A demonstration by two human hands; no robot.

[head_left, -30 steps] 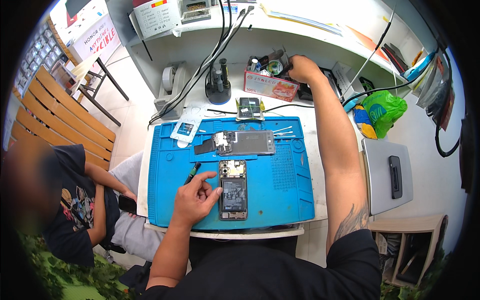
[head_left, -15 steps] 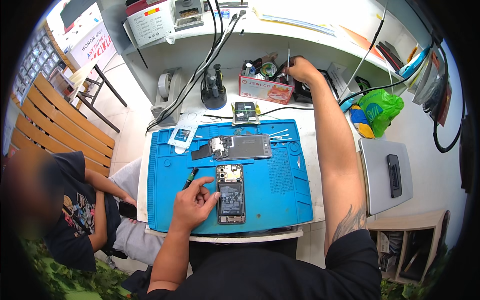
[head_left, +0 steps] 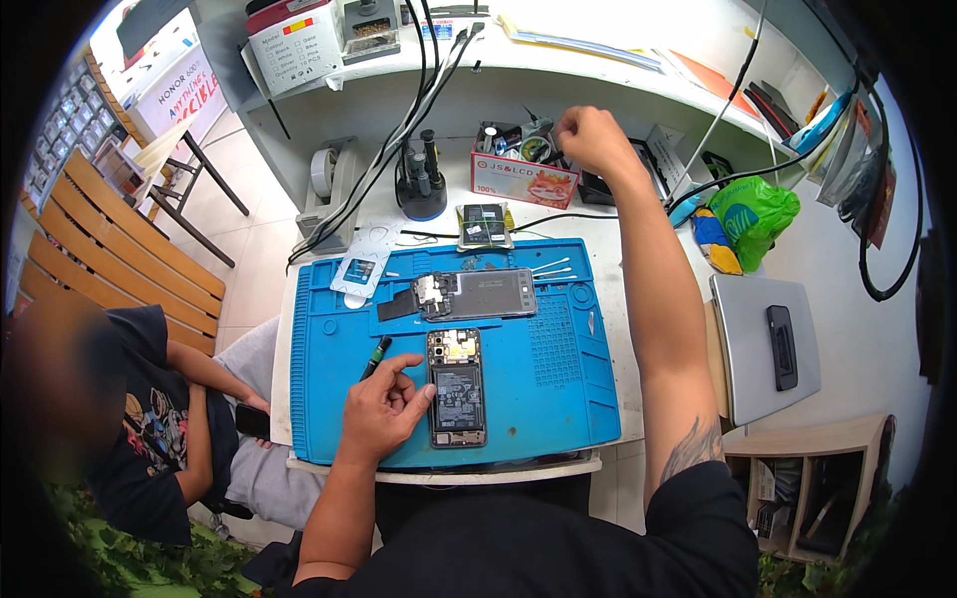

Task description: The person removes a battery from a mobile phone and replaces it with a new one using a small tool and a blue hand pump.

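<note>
Head view, looking down: on a white surface (head_left: 608, 264), a blue mat (head_left: 538, 419) carries the work. At left, the left hand (head_left: 384, 409) rests beside a dark-and-green screwdriver (head_left: 377, 357), fingers half-curled, thumb and index finger apart with nothing between them. Beyond it, at the far side, a round black stand (head_left: 421, 199) holds upright tools.

Just right of the left hand, near the mat's middle, lies an opened phone (head_left: 457, 399), its battery and boards bare; the thumb is at its left edge, perhaps touching. Keeping that hand light and off the exposed parts seems wise during the reach.

Farther right, at the back, a red-and-white box (head_left: 523, 179) is crowded with a round green-rimmed item, a pale-capped bottle and dark tools. The right hand (head_left: 593, 140) is over its right end; whether the grip holds anything, I cannot tell. Lifting straight up would likely avoid snagging neighbouring pieces.

At far right, a green plastic bag (head_left: 753, 219) hides its contents; nearer, a wooden cabinet (head_left: 797, 437) holds packets in its left compartment.
</note>
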